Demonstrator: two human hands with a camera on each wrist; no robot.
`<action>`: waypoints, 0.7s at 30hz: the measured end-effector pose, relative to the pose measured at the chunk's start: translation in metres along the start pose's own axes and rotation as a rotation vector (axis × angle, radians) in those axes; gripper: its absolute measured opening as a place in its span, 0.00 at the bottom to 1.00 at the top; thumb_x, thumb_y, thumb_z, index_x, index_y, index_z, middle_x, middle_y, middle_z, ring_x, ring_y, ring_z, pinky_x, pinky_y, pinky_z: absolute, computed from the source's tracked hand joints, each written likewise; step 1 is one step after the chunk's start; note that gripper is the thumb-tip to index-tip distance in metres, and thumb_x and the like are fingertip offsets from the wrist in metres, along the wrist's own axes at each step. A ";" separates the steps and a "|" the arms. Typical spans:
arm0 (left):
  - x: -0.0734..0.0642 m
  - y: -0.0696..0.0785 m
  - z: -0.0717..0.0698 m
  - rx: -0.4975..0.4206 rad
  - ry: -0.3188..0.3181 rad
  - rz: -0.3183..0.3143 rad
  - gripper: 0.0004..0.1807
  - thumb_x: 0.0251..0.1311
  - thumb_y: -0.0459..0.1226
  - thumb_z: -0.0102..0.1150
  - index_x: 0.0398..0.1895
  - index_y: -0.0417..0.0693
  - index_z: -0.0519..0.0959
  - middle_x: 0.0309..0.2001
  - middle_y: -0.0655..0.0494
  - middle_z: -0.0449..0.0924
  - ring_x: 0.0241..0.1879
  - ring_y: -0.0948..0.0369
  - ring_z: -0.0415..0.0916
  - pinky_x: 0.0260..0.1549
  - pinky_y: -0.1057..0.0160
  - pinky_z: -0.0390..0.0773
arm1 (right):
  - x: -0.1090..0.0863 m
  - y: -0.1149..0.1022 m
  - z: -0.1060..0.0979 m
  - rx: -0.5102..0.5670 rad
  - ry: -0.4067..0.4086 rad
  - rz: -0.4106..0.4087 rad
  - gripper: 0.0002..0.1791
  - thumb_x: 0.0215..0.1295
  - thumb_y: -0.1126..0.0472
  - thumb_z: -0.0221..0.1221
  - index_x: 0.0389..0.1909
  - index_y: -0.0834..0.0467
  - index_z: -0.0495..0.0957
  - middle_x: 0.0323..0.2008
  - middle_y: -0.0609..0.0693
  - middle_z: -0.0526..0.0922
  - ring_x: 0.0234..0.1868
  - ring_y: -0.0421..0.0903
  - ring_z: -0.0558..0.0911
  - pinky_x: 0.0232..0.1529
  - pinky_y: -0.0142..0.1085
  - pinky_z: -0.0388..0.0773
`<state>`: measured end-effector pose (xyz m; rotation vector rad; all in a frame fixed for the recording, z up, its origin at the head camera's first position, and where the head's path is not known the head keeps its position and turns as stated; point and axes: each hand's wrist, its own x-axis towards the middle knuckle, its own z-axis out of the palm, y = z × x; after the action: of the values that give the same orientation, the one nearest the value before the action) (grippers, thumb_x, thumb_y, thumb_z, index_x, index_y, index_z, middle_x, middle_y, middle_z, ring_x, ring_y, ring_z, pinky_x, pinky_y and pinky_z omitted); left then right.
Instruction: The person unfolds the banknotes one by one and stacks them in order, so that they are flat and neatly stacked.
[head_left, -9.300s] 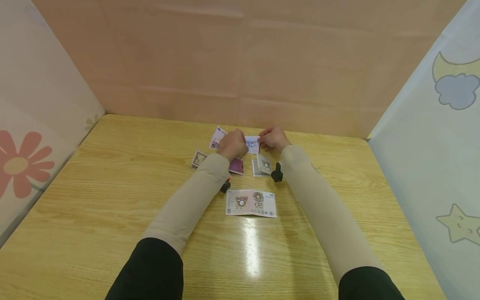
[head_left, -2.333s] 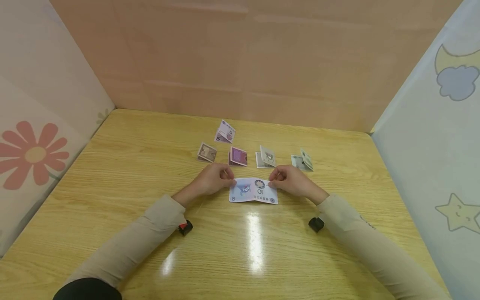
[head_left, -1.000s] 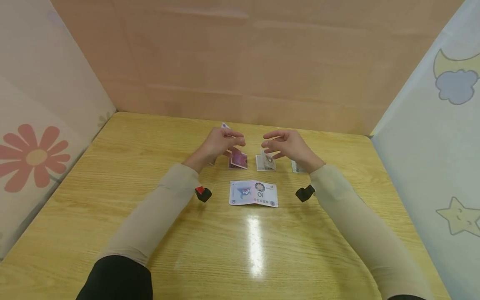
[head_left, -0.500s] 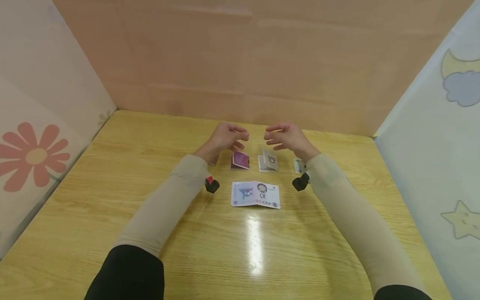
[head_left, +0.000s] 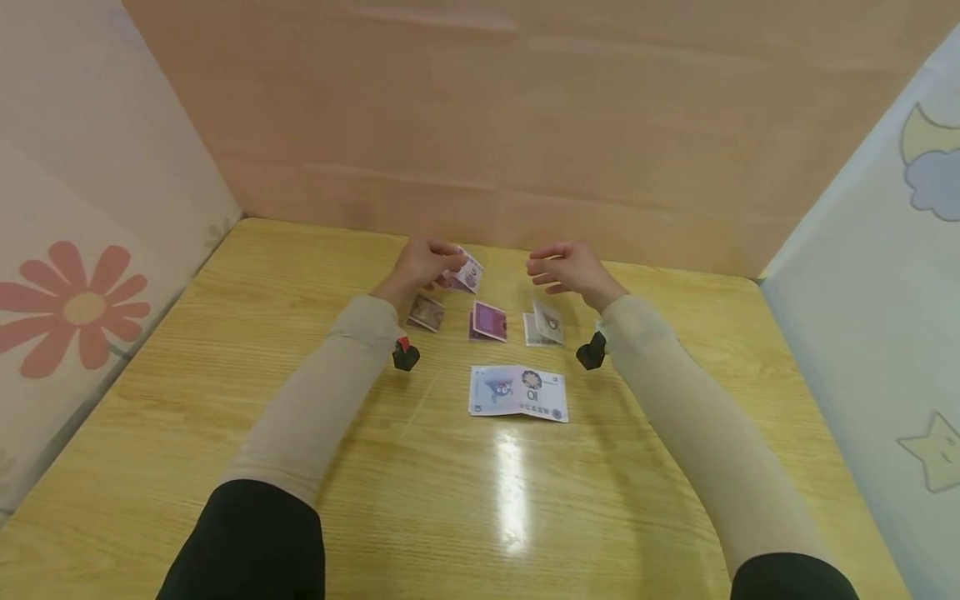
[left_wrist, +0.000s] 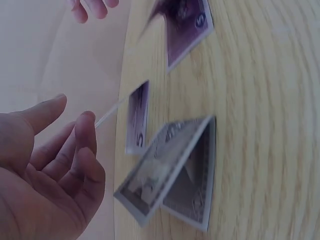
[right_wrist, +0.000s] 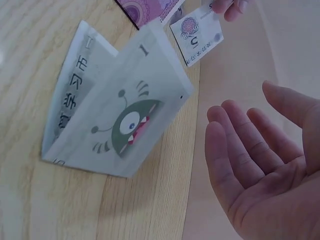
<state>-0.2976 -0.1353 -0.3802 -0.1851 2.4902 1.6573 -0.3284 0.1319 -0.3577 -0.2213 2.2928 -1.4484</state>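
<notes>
While the left hand [head_left: 420, 265] reaches to the folded 5 note [head_left: 471, 275] near the far side of the counter [head_left: 420, 500], its fingers bend loosely and the thumb stands apart from them; no pinch shows, and whether a fingertip touches the paper I cannot tell. The right hand [head_left: 572, 271] is relaxed and holds nothing, hovering beyond the folded 1 note [head_left: 547, 321]. The 5 note sits behind the brown note [head_left: 427, 312] and the purple note [head_left: 491, 321], its lower half on the counter and its upper half tilted up from the crease. A good hold here would be light: thumb and forefinger on the free edge of the raised half, near a corner, so the paper does not buckle. Any lift is best made straight up, since a low pull could knock the brown or purple note. With the right hand free, it could steady the opposite edge and keep both sides level. The wrists call for care as well, because the black wrist cameras [head_left: 591, 354] hang low near the folded notes and the opened 10 note [head_left: 495, 392], which lies nearest the person
</notes>
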 end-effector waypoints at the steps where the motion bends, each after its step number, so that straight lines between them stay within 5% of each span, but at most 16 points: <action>1: 0.001 -0.001 -0.001 0.015 0.004 -0.009 0.15 0.65 0.41 0.67 0.49 0.40 0.83 0.42 0.43 0.86 0.25 0.57 0.81 0.17 0.67 0.71 | 0.002 0.000 0.001 -0.003 0.001 0.003 0.22 0.73 0.59 0.60 0.62 0.65 0.74 0.57 0.63 0.81 0.57 0.62 0.80 0.56 0.53 0.77; 10: 0.002 -0.006 -0.002 0.147 0.033 -0.043 0.11 0.63 0.39 0.69 0.42 0.41 0.82 0.37 0.45 0.83 0.33 0.53 0.79 0.25 0.63 0.73 | 0.019 -0.003 0.008 -0.051 -0.016 0.021 0.20 0.73 0.57 0.61 0.60 0.63 0.76 0.56 0.63 0.81 0.57 0.60 0.81 0.55 0.51 0.78; 17: 0.000 -0.002 0.003 0.376 0.083 -0.072 0.11 0.60 0.43 0.71 0.38 0.45 0.84 0.37 0.52 0.83 0.35 0.56 0.77 0.31 0.60 0.71 | 0.032 -0.008 0.018 -0.074 -0.040 0.056 0.21 0.73 0.57 0.60 0.61 0.63 0.76 0.57 0.62 0.81 0.57 0.59 0.81 0.57 0.51 0.77; 21: 0.003 -0.005 0.008 0.427 0.084 -0.082 0.11 0.58 0.42 0.72 0.38 0.45 0.84 0.40 0.52 0.82 0.38 0.55 0.75 0.38 0.58 0.71 | 0.039 -0.011 0.025 -0.061 -0.056 0.093 0.21 0.73 0.58 0.60 0.61 0.64 0.75 0.58 0.63 0.80 0.57 0.59 0.80 0.58 0.50 0.76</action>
<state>-0.2992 -0.1303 -0.3883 -0.3051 2.7828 1.0741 -0.3539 0.0923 -0.3674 -0.1691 2.2729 -1.3121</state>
